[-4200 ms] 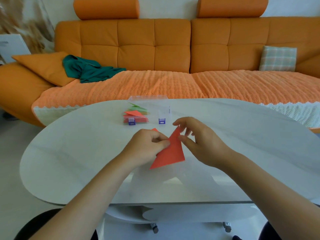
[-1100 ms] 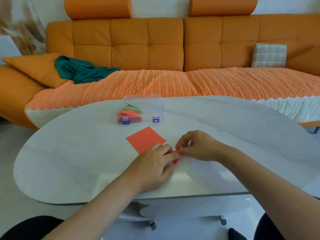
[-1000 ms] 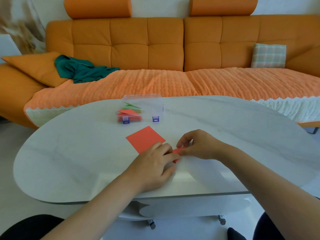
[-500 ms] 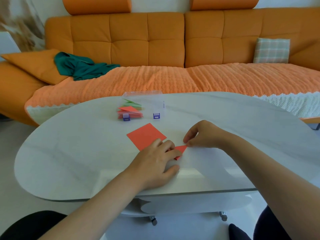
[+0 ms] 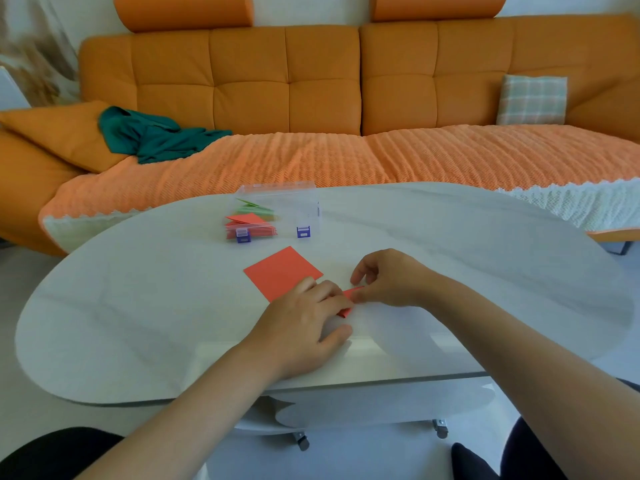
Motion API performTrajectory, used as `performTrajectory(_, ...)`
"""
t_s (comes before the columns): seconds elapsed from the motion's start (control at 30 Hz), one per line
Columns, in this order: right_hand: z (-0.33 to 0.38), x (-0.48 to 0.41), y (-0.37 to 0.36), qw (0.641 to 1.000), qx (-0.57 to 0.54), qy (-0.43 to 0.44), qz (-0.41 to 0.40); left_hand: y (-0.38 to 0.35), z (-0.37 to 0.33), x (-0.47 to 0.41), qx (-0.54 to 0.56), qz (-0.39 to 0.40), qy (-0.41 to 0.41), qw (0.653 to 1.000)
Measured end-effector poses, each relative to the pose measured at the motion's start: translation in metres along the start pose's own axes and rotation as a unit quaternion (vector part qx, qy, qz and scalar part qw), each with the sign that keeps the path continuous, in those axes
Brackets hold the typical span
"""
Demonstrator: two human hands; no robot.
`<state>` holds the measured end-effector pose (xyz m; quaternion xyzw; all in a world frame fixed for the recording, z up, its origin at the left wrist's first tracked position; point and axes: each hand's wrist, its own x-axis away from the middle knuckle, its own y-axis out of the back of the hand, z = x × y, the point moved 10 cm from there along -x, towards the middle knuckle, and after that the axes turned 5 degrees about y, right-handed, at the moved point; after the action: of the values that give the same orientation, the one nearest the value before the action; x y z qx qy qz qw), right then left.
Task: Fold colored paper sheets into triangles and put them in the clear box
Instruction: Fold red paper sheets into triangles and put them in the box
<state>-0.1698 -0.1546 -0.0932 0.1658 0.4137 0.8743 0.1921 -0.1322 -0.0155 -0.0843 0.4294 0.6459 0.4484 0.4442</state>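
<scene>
Sitting toward the far edge of the table (image 5: 138,323), left of middle, the clear box (image 5: 294,202) holds folded triangles (image 5: 247,220) in red and green. Its purple clasps (image 5: 303,232) bear pale patches too small to read. Nearer, a flat red sheet (image 5: 282,271) lies with its near corner hidden by the left hand (image 5: 304,327). That hand's fingers, held together, press down on the folded red paper (image 5: 353,292), with the thumb apart on the tabletop. The right hand (image 5: 388,277) pinches that paper's tip between thumb and forefinger, the other fingers curled above. Behind, a plaid cushion (image 5: 531,98) leans on the orange sofa (image 5: 311,81).

Red paper (image 5: 282,271), orange sofa (image 5: 287,74), teal cloth (image 5: 152,135), plaid cushion (image 5: 531,99)
</scene>
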Motion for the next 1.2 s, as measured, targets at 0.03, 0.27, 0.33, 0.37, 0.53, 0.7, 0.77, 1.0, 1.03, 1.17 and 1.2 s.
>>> performTrajectory(0.03,0.0,-0.001,0.0,1.0,0.0,-0.002,0.001,-0.001,-0.002,-0.002,-0.009,0.004,0.002,1.0)
performTrajectory(0.27,0.001,-0.002,0.001,1.0,0.008,-0.018,0.014,0.0,-0.001,0.002,0.056,-0.003,0.016,0.998)
performTrajectory(0.33,0.001,-0.003,0.001,1.0,0.008,-0.021,0.017,0.001,0.003,0.005,0.091,-0.005,0.029,0.995)
performTrajectory(0.37,0.001,-0.003,0.001,1.0,0.011,-0.022,0.017,0.001,0.003,0.006,0.097,-0.004,0.032,0.995)
performTrajectory(0.53,-0.001,-0.003,0.001,0.999,0.012,-0.024,0.018,-0.003,0.004,0.016,0.09,0.023,0.026,0.995)
performTrajectory(0.7,0.002,-0.002,0.001,0.999,0.012,-0.022,0.023,-0.002,0.006,0.023,0.098,0.022,0.025,0.995)
performTrajectory(0.77,0.005,0.0,-0.001,1.0,0.012,-0.015,0.025,-0.001,0.007,0.022,0.1,0.02,0.03,0.994)
performTrajectory(1.0,0.01,0.004,-0.001,0.999,0.03,0.029,-0.002,0.011,0.014,-0.006,0.13,-0.044,0.073,0.988)
performTrajectory(1.03,0.011,0.005,0.0,0.998,0.045,0.045,-0.01,0.011,0.015,-0.01,0.127,-0.047,0.07,0.988)
performTrajectory(1.17,0.02,0.011,0.0,0.989,0.08,0.121,-0.023,0.017,0.016,-0.015,0.067,-0.07,0.026,0.995)
performTrajectory(1.2,0.022,0.013,0.0,0.987,0.081,0.136,-0.016,0.019,0.017,-0.016,0.062,-0.074,0.019,0.995)
